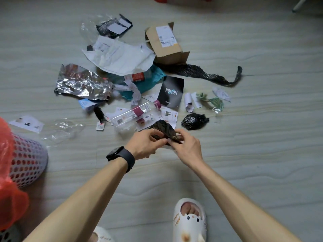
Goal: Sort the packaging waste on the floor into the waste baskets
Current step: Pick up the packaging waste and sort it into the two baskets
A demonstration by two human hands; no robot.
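Waste basket (28, 163): stood at the floor's left edge and lined with a red bag (7, 151), probably so it can be reached while sorting
Left hand (146, 144): fingers pinched on the black wrapper (163, 126)
Black wrapper: held above the floor between both hands, likely to be folded or checked before binning
Right hand (187, 145): fingers clenched on the wrapper's right end
Floor (253, 154): pale wood-grain; unsorted waste is scattered toward its far middle, a cardboard box (166, 46) included

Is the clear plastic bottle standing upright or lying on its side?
On its side: the clear plastic bottle lies lengthwise across paper scraps on the floor.
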